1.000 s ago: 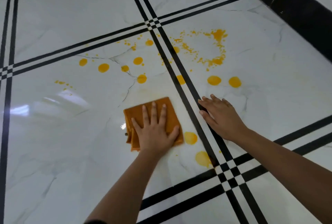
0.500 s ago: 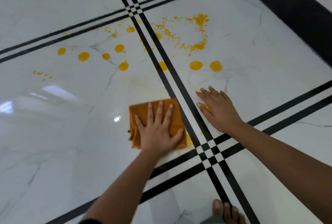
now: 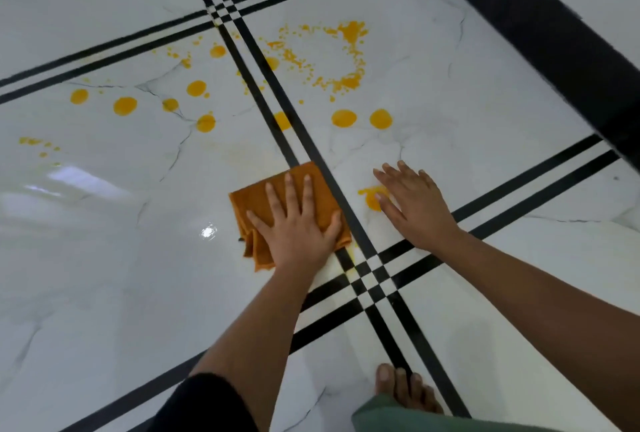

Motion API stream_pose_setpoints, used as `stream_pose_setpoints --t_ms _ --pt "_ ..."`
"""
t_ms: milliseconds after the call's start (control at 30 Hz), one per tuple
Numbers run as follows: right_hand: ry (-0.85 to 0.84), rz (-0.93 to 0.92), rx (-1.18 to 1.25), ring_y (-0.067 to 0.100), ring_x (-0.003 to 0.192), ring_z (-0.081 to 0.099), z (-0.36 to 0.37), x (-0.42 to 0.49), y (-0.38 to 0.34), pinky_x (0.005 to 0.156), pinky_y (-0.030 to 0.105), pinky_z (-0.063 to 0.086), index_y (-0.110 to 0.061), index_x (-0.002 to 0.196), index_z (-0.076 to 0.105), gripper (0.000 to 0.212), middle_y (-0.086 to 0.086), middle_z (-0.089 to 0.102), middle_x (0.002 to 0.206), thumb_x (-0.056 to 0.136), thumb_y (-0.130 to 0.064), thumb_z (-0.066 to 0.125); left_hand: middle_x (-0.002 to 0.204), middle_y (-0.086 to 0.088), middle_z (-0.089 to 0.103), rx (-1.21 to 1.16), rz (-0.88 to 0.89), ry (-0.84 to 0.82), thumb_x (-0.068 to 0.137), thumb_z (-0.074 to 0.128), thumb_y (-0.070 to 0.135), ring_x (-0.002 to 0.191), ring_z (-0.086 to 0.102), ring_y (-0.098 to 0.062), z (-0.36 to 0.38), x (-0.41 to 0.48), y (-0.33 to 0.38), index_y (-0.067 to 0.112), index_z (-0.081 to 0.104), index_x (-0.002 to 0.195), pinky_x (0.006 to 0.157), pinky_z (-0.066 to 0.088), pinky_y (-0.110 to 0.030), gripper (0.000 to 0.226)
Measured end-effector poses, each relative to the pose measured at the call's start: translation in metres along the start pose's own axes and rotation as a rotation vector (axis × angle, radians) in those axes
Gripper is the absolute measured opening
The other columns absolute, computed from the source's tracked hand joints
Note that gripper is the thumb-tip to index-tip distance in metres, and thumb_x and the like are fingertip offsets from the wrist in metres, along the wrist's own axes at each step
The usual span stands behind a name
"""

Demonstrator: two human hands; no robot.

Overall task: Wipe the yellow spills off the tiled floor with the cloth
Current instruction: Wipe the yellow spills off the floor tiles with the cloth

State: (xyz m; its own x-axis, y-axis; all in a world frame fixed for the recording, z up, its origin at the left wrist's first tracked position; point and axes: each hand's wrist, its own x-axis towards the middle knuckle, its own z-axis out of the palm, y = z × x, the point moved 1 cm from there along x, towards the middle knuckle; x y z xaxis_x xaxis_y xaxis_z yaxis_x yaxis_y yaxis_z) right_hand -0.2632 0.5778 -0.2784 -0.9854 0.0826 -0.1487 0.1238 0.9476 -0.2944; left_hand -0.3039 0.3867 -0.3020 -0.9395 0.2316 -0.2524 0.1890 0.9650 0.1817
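Many spills point(image 3: 344, 118) lie on the floor point(image 3: 104, 258), mostly beyond the hands. Cloth point(image 3: 323, 194) (folded, orange) sits just left of the black double line, pressed flat under the left hand point(image 3: 298, 224); grip apart, fingers straight and spread. Right hand point(image 3: 415, 206) rests flat on the tile, grip likewise apart, thumb side touching one spill. Bare foot point(image 3: 398, 386) at bottom edge.
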Motion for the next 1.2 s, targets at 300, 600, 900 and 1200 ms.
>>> stream_pose_setpoints --t_ms 300,600,900,1200 --pt "0.034 0.11 0.009 0.025 0.142 0.021 0.01 -0.017 0.025 0.114 0.043 0.014 -0.017 0.143 0.033 0.071 0.008 0.031 0.151 0.087 -0.053 0.008 0.157 0.001 -0.013 0.062 0.104 -0.026 0.081 0.013 0.074 0.141 -0.018 -0.031 -0.004 0.014 0.016 0.036 -0.017 0.144 0.104 -0.007 -0.069 0.079" --pt "0.093 0.165 -0.003 0.026 0.142 0.021 0.019 -0.024 0.041 0.113 0.044 0.015 -0.015 0.144 0.029 0.063 0.009 0.028 0.152 0.092 -0.047 0.014 0.157 0.005 -0.01 0.138 0.347 -0.067 0.082 0.014 0.073 0.142 -0.015 -0.028 -0.004 0.041 0.041 0.04 -0.014 0.143 0.105 -0.006 -0.068 0.074" --pt "0.122 0.245 -0.031 0.023 0.143 0.017 0.024 -0.029 0.058 0.113 0.041 0.009 -0.015 0.147 0.018 0.064 0.007 0.024 0.154 0.093 -0.047 0.016 0.156 0.009 -0.009 0.187 0.451 -0.071 0.078 0.005 0.074 0.143 -0.012 -0.026 -0.006 0.053 0.046 0.045 -0.013 0.142 0.105 -0.007 -0.065 0.073" --pt "0.118 0.229 -0.047 0.023 0.143 0.016 0.023 -0.029 0.058 0.114 0.042 0.009 -0.015 0.146 0.023 0.063 0.006 0.025 0.154 0.093 -0.047 0.014 0.156 0.009 -0.011 0.216 0.5 -0.075 0.077 0.003 0.076 0.143 -0.012 -0.025 -0.004 0.049 0.044 0.045 -0.017 0.14 0.106 -0.006 -0.066 0.073"
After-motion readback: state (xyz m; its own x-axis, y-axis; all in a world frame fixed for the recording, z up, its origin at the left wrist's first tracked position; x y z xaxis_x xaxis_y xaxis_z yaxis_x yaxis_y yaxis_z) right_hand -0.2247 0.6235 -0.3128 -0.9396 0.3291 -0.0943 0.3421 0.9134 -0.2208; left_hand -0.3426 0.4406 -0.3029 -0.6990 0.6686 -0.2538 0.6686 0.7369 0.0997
